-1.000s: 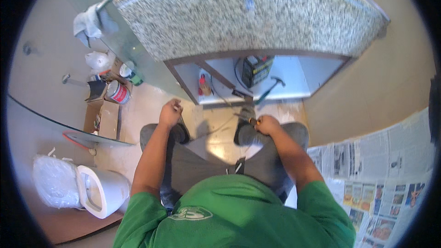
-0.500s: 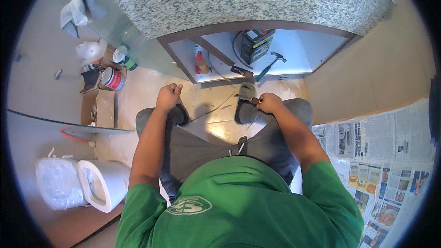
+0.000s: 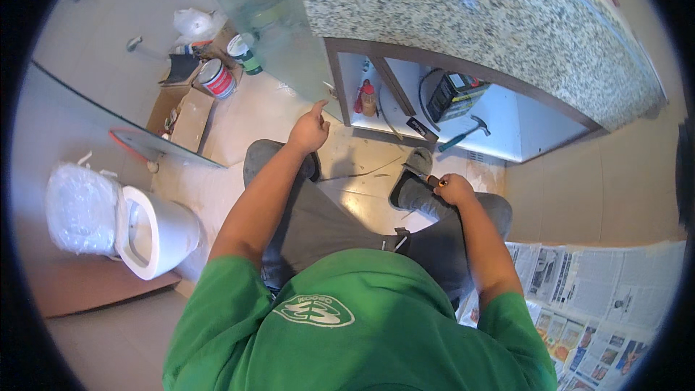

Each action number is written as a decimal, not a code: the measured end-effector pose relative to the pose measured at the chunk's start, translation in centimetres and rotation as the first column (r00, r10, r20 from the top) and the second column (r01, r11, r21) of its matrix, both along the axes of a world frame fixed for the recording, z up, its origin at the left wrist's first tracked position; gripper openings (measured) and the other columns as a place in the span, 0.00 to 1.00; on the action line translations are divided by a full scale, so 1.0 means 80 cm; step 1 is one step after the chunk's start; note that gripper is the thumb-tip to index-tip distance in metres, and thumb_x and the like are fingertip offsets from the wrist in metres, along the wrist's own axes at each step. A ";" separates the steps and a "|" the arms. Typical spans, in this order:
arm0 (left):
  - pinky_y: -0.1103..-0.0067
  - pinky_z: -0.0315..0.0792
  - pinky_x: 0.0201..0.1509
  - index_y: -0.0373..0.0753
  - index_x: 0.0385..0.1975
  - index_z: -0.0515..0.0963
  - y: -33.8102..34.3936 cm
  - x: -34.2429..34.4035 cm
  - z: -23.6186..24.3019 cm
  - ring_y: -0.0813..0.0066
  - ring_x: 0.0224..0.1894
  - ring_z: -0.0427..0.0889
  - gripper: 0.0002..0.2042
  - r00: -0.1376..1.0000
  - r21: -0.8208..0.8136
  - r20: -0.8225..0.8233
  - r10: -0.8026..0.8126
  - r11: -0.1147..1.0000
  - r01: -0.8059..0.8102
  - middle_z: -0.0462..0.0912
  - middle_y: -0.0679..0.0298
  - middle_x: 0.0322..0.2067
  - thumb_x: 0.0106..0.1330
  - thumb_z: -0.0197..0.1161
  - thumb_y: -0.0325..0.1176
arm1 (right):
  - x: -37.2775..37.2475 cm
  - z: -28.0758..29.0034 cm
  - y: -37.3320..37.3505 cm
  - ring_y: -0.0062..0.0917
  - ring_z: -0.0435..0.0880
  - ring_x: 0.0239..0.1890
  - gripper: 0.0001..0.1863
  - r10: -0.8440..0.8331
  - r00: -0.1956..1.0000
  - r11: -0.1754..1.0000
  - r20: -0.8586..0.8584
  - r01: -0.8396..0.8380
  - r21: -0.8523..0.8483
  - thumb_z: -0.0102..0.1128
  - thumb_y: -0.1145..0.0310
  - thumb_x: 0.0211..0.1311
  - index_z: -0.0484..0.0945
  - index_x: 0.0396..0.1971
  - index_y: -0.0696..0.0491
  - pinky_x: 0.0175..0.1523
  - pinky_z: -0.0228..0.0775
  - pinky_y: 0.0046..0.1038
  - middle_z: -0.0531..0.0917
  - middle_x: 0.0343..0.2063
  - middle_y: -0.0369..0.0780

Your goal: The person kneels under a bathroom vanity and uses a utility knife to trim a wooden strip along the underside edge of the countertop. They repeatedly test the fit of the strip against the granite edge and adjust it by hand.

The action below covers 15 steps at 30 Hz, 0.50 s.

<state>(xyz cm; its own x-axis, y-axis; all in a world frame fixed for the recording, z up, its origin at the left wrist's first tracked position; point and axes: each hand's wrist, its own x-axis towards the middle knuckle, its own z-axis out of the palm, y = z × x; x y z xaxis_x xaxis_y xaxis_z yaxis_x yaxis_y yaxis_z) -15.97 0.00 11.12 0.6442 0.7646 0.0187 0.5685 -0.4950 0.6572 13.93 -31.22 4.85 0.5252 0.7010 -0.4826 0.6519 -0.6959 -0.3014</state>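
My right hand (image 3: 455,189) grips a utility knife (image 3: 433,179) with a black and orange handle, its blade over my right shoe (image 3: 418,164). Over by my left knee, my left hand (image 3: 310,131) reaches toward the cabinet's left corner, index finger stretched out and nothing visible in it. A small pale piece (image 3: 331,90) shows just past that fingertip; I cannot tell what it is. Thin dark strips (image 3: 365,170) lie on the floor between my feet.
The low cabinet under a granite countertop (image 3: 463,29) holds bottles (image 3: 368,100), a dark can (image 3: 455,98) and a hammer (image 3: 467,133). Left are a glass panel (image 3: 271,36), paint cans (image 3: 216,79), a cardboard box (image 3: 192,119) and a toilet (image 3: 156,232). Newspaper (image 3: 622,289) covers the right side.
My left hand has moved forward toward the cabinet, its index finger now stretched out from a closed fist. The view has turned; my right hand keeps hold of the utility knife.
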 end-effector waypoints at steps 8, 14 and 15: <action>0.76 0.77 0.49 0.33 0.54 0.78 0.056 0.026 0.013 0.74 0.42 0.83 0.15 0.867 -0.168 0.442 0.230 0.971 -0.172 0.86 0.61 0.44 0.71 0.63 0.32 | -0.001 -0.003 -0.001 0.45 0.86 0.46 0.25 0.010 1.000 1.000 -0.018 -0.009 0.008 0.72 0.51 0.51 0.85 0.41 0.57 0.52 0.76 0.40 0.87 0.40 0.52; 0.78 0.76 0.50 0.33 0.50 0.81 0.087 0.074 0.088 0.74 0.42 0.83 0.13 0.559 -0.251 0.775 0.296 0.955 -0.157 0.86 0.62 0.42 0.71 0.62 0.33 | -0.042 0.042 -0.022 0.27 0.82 0.30 0.11 -0.157 0.829 0.905 -0.537 0.339 0.258 0.68 0.72 0.55 0.75 0.36 0.57 0.37 0.74 0.30 0.81 0.26 0.39; 0.78 0.75 0.49 0.34 0.48 0.82 0.088 0.084 0.096 0.74 0.41 0.83 0.12 0.549 -0.253 0.781 0.298 0.954 -0.158 0.86 0.62 0.40 0.70 0.63 0.33 | -0.057 0.064 -0.028 0.23 0.81 0.28 0.11 -0.178 0.757 0.871 -0.628 0.419 0.257 0.67 0.76 0.55 0.73 0.35 0.55 0.35 0.73 0.28 0.79 0.24 0.37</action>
